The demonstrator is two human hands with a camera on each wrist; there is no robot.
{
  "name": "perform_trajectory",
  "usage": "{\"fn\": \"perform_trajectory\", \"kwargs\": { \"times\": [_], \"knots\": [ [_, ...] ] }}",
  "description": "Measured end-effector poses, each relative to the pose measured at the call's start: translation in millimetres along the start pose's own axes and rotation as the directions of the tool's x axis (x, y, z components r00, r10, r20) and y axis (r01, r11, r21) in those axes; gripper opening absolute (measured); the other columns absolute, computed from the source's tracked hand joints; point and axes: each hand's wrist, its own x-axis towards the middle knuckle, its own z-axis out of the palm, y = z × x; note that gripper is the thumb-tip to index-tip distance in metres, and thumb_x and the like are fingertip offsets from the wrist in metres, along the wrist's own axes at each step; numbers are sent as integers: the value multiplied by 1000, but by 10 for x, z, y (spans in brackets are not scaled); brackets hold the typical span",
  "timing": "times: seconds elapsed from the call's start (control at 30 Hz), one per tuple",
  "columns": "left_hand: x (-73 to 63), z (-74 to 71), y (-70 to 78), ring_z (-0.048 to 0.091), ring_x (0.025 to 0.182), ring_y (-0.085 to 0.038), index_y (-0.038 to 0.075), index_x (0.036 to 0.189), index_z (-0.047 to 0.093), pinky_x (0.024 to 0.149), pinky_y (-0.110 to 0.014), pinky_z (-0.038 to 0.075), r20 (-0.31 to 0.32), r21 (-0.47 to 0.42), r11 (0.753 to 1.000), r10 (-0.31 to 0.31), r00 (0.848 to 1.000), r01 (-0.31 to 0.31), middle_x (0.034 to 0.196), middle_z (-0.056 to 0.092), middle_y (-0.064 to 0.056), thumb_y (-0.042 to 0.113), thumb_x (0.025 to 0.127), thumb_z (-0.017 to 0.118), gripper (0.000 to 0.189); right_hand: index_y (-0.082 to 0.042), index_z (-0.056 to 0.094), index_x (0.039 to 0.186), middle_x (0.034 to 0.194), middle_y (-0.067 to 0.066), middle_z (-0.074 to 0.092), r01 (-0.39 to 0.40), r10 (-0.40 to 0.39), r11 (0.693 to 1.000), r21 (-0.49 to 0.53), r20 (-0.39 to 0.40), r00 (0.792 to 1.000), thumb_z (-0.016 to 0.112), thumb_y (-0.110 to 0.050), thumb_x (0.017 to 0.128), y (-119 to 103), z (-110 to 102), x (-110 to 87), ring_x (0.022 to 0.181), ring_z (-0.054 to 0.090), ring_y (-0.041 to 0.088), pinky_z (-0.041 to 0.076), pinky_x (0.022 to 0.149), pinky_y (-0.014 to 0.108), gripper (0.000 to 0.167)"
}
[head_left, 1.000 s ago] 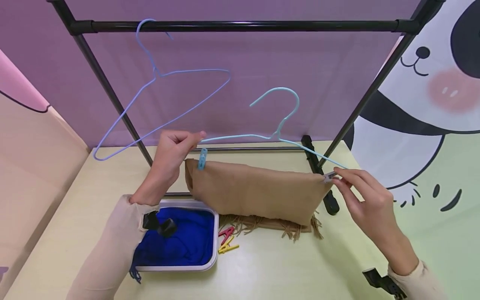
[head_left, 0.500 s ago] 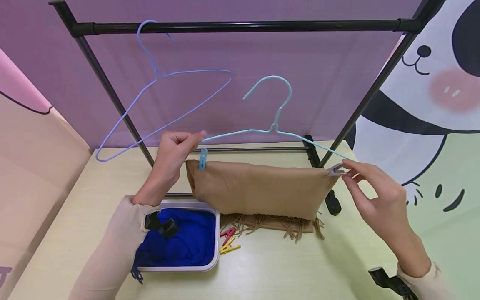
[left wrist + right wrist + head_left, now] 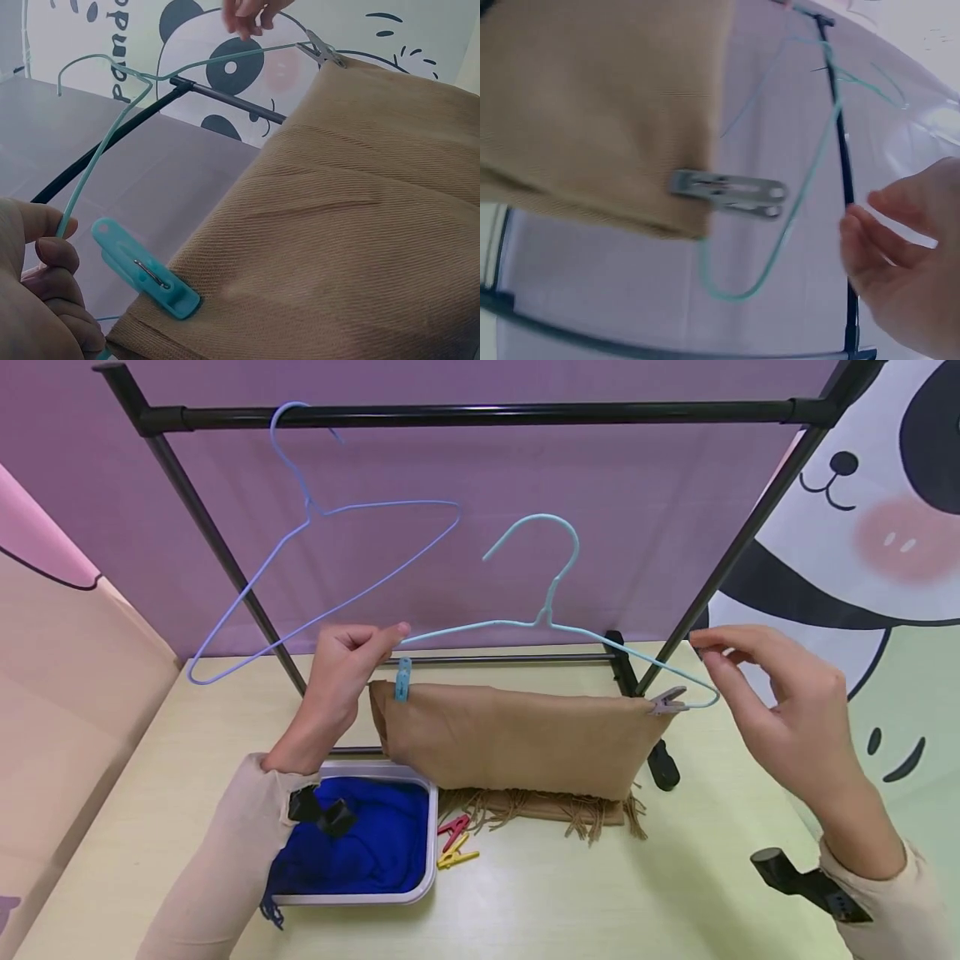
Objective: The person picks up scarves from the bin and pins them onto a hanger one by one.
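Note:
My left hand [image 3: 337,681] pinches the left arm of a mint-green hanger [image 3: 551,610], its hook standing up. A brown fringed scarf [image 3: 517,739] is folded over the hanger's lower bar, which it hides. One blue clothespin [image 3: 402,679] grips the scarf's top edge close to that hand, seen large in the left wrist view. At the opposite corner a grey clothespin [image 3: 666,700] bites the cloth, and in the right wrist view the clothespin [image 3: 727,193] reaches past the cloth edge. My right hand [image 3: 787,710] is off the hanger's right end, fingers loosely bent with nothing in them.
A black rack's top bar [image 3: 525,415] crosses behind, with a purple-blue hanger [image 3: 247,589] hooked at its left. On the table stands a white bin [image 3: 431,860] holding blue cloth [image 3: 375,843]. Beside it lie a red clothespin [image 3: 453,831] and a yellow clothespin [image 3: 456,858].
My right hand has let go of the grey clothespin and moved up and right, away from the hanger. The hanger's hook has shifted up and left. My left hand keeps its hold.

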Motion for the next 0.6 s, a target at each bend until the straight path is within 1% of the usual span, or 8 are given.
{"fn": "perform_trajectory", "kwargs": {
  "times": [0.03,0.1,0.17,0.23,0.33,0.43,0.5,0.6],
  "knots": [
    [-2,0,3,23,56,-17,3,46,36,60,-30,26,-2,1,1000,-2,1000,2,56,22,0,15,92,71,59,7,70,110,104,11,71,-33,32,999,30,52,998,59,5,93,21,-21,49,94,62,4,45,88,14,20],
    [-2,-3,-1,22,56,-17,3,46,36,59,-31,25,-5,5,1000,0,1000,0,56,22,0,15,92,71,59,5,69,115,109,6,71,-117,103,990,81,154,983,56,7,96,58,-49,154,98,64,9,46,88,13,24],
    [-4,-4,-3,22,55,-17,3,47,36,58,-31,23,-5,10,1000,4,1000,-4,56,22,0,15,92,71,59,1,68,120,112,2,71,-195,165,975,103,249,954,54,3,99,88,-61,253,101,64,11,47,86,13,25],
    [-7,-6,-4,21,55,-17,2,47,36,58,-31,22,-4,14,1000,7,1000,-7,56,21,0,15,92,71,59,-3,68,122,113,2,71,-243,194,964,111,334,922,51,-3,102,113,-45,344,102,64,12,47,84,13,26],
    [-11,-5,-6,21,55,-17,2,47,35,57,-32,22,-2,12,1000,9,1000,-9,56,21,0,16,92,71,59,-7,66,125,114,4,70,-291,199,947,138,459,866,50,-8,104,131,15,451,105,63,16,48,86,16,27],
    [-12,1,0,20,55,-17,2,47,34,57,-31,22,-1,3,1000,10,1000,-10,56,21,0,16,92,71,60,-9,66,127,114,4,70,-335,190,927,168,559,807,49,-11,105,132,91,519,103,64,17,49,87,18,28],
    [-10,7,-1,20,54,-17,2,47,34,57,-31,21,-1,-8,1000,13,1000,-13,56,21,0,15,92,72,60,-7,65,125,108,6,71,-370,170,904,216,612,772,49,-11,105,131,138,550,95,66,19,52,82,22,26],
    [-7,11,-15,20,53,-17,3,46,35,56,-31,21,-3,-18,1000,14,1000,-14,55,20,0,14,91,72,59,-2,65,121,94,11,71,-428,122,846,318,666,736,48,-8,105,143,193,575,70,61,22,51,63,28,24]
  ]
}}
